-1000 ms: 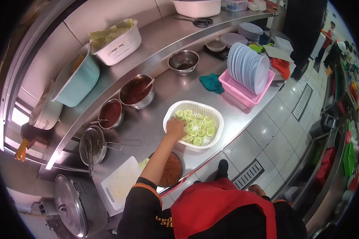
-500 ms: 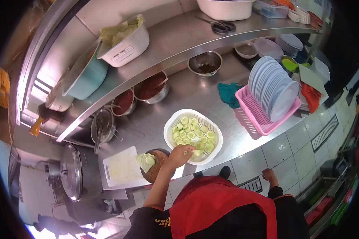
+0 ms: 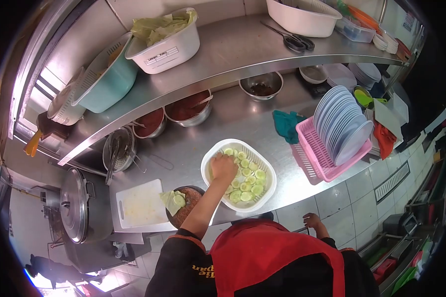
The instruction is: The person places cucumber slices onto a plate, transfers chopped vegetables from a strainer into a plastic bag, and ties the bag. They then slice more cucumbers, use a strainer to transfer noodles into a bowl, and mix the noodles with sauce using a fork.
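- My left hand [image 3: 224, 167] is down in the white basket [image 3: 210, 163], fingers curled onto the cucumber slices [image 3: 248, 184]; whether they pinch a slice I cannot tell.
- My right hand [image 3: 312, 221] hangs low beside my red apron [image 3: 277, 257], off the surface, fingers loosely bent, holding nothing I can see.
- The white tub [image 3: 171, 47] of leaves on the shelf [image 3: 243, 49] bears a label, too small to read; yellow lettering on my black sleeve [image 3: 183, 257] is unreadable too.
- The basket stands on the steel surface [image 3: 233, 116], between a bowl of red-brown food [image 3: 186, 208] and a pink rack [image 3: 322, 153] of plates.
- White floor tiles [image 3: 352, 198] lie below.
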A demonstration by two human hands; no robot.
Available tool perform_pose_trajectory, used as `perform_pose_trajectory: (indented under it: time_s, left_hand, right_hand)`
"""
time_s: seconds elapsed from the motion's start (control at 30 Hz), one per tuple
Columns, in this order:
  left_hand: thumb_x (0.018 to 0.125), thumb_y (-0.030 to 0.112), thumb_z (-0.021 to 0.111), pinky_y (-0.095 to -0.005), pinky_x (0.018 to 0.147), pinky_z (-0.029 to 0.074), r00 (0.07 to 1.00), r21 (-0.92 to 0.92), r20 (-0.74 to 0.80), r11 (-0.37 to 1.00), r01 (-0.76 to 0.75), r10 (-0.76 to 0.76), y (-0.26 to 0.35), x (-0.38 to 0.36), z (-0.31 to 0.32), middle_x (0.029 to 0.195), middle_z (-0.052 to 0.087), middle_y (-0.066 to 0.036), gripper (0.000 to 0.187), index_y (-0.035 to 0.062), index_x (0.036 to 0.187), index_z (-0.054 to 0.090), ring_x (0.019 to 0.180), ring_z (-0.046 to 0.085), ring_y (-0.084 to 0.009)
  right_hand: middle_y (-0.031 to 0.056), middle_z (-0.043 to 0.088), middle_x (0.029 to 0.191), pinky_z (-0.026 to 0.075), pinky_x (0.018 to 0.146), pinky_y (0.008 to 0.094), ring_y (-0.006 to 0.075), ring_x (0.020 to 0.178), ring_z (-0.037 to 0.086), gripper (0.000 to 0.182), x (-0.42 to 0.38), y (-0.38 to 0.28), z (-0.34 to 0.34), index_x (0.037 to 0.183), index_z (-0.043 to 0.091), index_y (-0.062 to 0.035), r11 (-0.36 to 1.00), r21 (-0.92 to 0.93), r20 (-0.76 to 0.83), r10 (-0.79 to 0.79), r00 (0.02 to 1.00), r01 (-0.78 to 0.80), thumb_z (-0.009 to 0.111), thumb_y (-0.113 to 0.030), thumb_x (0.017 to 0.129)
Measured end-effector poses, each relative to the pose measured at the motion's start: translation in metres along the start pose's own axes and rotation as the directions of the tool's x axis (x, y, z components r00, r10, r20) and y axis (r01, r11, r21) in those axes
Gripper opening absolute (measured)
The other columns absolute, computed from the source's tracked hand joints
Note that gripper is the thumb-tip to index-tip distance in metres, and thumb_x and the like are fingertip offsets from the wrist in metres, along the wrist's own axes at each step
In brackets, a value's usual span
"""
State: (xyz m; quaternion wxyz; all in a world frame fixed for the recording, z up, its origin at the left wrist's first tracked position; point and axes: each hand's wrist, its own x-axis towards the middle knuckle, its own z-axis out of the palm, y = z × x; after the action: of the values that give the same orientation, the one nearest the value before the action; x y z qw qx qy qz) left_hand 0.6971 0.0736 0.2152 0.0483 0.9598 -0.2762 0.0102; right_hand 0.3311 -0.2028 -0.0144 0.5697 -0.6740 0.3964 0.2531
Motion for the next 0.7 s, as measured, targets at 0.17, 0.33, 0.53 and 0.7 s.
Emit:
perform_pose_trajectory:
  time_s: [0.17,0.33,0.53,0.7]
  left_hand:
    - [0.073,0.028,0.062,-0.0345,0.069,0.044,0.989,-0.424,0.140,0.899,0.109,-0.054,-0.027,0.003,-0.024,0.077,0.064,-0.007,0.022,0.0083,0.082,0.065,0.077,0.059,-0.0192]
    - [0.078,0.026,0.062,-0.0262,0.064,0.046,0.933,-0.771,0.353,0.587,0.247,0.071,-0.046,0.005,-0.044,0.080,0.065,-0.006,0.026,0.0041,0.092,0.063,0.073,0.061,-0.0139]
    - [0.084,0.023,0.055,-0.0258,0.071,0.046,0.925,-0.935,0.346,-0.023,0.354,0.158,-0.051,0.000,-0.042,0.084,0.064,-0.004,0.030,-0.0016,0.101,0.057,0.080,0.059,-0.0136]
    - [0.083,0.020,0.049,-0.0314,0.073,0.045,0.973,-0.755,0.180,0.654,0.043,0.144,-0.059,-0.004,-0.041,0.089,0.064,-0.009,0.022,0.0076,0.096,0.061,0.085,0.061,-0.0226]
  right_hand:
    - [0.0095,0.063,0.082,0.049,0.050,0.0340,0.0199,0.063,0.063,0.020,-0.025,0.021,-0.020,0.094,0.059,-0.0055,0.989,-0.095,-0.088,0.107,0.990,-0.115,0.052,-0.012,0.076]
    - [0.0077,0.062,0.085,0.048,0.050,0.0326,0.0195,0.065,0.062,0.018,-0.020,0.042,-0.020,0.090,0.057,-0.0058,0.937,-0.017,-0.097,0.346,0.933,-0.349,0.045,-0.018,0.083]
    - [0.0073,0.062,0.078,0.049,0.051,0.0316,0.0186,0.063,0.062,0.017,-0.011,0.031,-0.009,0.085,0.059,-0.0075,0.938,-0.317,0.015,0.150,0.989,-0.138,0.049,-0.020,0.081]
    - [0.0074,0.064,0.075,0.051,0.050,0.0292,0.0157,0.060,0.062,0.030,0.003,-0.002,0.007,0.093,0.064,-0.0069,0.971,-0.225,-0.151,-0.119,0.981,0.083,0.065,-0.007,0.064]
